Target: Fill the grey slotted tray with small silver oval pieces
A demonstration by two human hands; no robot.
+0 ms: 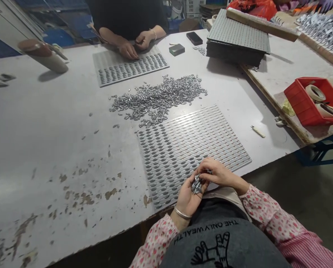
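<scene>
My left hand (189, 197) is cupped palm up around a small heap of silver oval pieces (196, 185), close to the front edge of the metal board (200, 130). Over that heap is my right hand (214, 172), its fingers bent and pressed together at the pieces; what they pinch is too small to name. Dark oval pieces sit in rows along the board's left side and near edge, while its upper right part shows bare ridged lines. Just behind the board lies a loose pile of silver oval pieces (161, 95).
Across the table (43, 130), a person's hands (130, 48) work at a second board (102, 80). Stacked boards (237, 37), a phone (194, 38) and a green box (177, 50) are at the back. Right: tweezers (257, 131), red bin (303, 106). Left: a bottle (47, 57).
</scene>
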